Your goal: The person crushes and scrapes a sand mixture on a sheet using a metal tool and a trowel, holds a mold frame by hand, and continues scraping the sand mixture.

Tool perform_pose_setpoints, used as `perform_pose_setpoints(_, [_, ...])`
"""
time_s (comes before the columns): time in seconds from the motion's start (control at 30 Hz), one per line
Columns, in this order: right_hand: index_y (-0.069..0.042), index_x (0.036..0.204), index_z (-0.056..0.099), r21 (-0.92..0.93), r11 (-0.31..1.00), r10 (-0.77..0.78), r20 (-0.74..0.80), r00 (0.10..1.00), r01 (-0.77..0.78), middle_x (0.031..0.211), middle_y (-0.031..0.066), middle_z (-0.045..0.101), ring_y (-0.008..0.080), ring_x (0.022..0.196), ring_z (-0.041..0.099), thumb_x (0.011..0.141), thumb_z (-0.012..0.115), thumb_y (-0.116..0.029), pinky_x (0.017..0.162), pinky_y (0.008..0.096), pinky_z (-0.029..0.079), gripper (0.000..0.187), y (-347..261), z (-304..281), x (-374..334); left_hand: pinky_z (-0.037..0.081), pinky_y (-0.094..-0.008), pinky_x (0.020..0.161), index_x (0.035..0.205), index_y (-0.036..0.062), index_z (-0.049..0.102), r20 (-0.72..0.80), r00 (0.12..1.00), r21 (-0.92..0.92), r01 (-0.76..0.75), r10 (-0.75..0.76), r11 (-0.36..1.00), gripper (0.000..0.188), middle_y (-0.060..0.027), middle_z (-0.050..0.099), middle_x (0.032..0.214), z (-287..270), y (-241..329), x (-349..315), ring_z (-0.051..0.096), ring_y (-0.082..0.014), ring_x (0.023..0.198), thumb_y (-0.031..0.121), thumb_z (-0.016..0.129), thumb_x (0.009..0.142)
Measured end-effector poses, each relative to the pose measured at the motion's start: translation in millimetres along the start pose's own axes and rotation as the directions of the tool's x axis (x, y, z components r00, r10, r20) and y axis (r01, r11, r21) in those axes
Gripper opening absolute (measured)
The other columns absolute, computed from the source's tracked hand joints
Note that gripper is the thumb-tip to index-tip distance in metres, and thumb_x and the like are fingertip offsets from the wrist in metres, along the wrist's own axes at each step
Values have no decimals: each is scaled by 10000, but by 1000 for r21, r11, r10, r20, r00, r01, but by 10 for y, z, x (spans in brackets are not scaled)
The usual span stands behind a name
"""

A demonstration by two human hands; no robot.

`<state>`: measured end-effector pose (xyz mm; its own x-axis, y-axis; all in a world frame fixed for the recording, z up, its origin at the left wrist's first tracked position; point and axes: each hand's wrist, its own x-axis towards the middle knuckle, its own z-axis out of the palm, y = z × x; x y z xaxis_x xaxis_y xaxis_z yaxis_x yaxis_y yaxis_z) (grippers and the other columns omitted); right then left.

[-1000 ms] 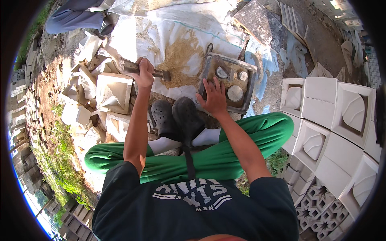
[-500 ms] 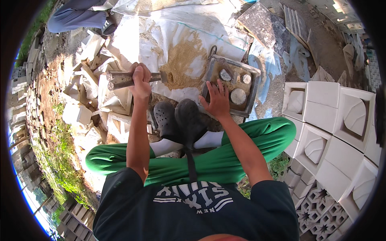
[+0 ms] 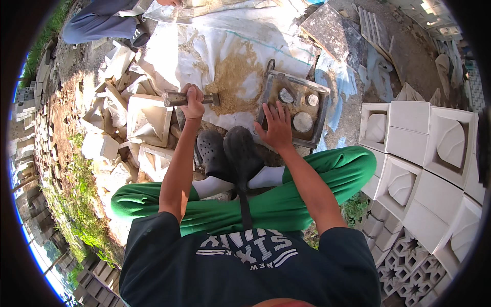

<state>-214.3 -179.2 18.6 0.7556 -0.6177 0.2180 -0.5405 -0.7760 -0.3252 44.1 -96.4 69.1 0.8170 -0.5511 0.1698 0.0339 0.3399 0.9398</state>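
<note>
My left hand (image 3: 193,104) is closed around a short, thick bar-shaped tool (image 3: 175,99) in worn grey-brown. Its flat end sticks out to the right, at the edge of the sand; the exact kind is hard to tell. My right hand (image 3: 276,125) lies with its fingers spread on the left part of a metal-framed rectangular mould (image 3: 321,90). Two round light pieces and an angular one sit in the mould's sandy surface. A metal loop (image 3: 270,65) rises at its far left corner.
Damp sand (image 3: 235,77) lies on white sheeting (image 3: 197,41) ahead. Broken pale blocks (image 3: 148,116) are heaped at left, and stacked white blocks (image 3: 409,125) stand at right. My feet in dark clogs (image 3: 209,151) are in the middle. Another person's leg (image 3: 99,25) is at far left.
My left hand and the bar-shaped tool have shifted to the right, nearer the sand. My right hand stays on the mould. Part of another person's hand now shows at the top edge.
</note>
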Motion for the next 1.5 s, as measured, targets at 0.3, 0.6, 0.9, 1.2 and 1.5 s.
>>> perform_pose_setpoints(0.3, [-75,1327,453,-10,1000,0,-19,1000,0,1219,149,535,329,1300,357,834,566,-452,1071,544,234,631,42,-16,55,229,-245,427,613,106,313,84,996,-33,-14,16,999,296,19,311,515,162,210,16,248,-71,439,121,432,884])
perform_pose_setpoints(0.6, [-78,1327,449,-15,1000,23,-24,999,-23,1222,150,531,329,1297,359,837,555,-456,1067,544,239,629,107,-23,-8,234,-252,423,611,105,314,72,997,-129,30,-21,991,291,23,313,511,623,736,142,259,-65,440,92,445,871])
perform_pose_setpoints(0.9, [-82,1330,451,8,999,43,7,999,-43,1212,142,538,322,1307,348,846,538,-467,1056,557,239,624,130,18,-34,237,-244,399,589,86,350,28,995,55,93,-95,994,309,33,324,513,840,500,361,296,-54,430,75,490,864])
perform_pose_setpoints(1.2, [-76,1325,458,47,998,31,1,1000,-31,1200,139,543,315,1296,362,825,561,-466,1055,557,247,642,78,35,-37,238,-236,409,634,85,382,37,996,129,77,-82,989,261,34,329,527,484,154,263,291,-54,441,87,470,880])
perform_pose_setpoints(1.5, [-78,1324,459,52,999,6,-19,1000,-5,1179,138,555,315,1299,363,820,565,-457,1046,561,255,639,-10,14,-62,243,-255,416,617,126,269,21,998,-53,60,-59,997,294,21,271,497,190,29,348,255,-80,428,95,429,862])
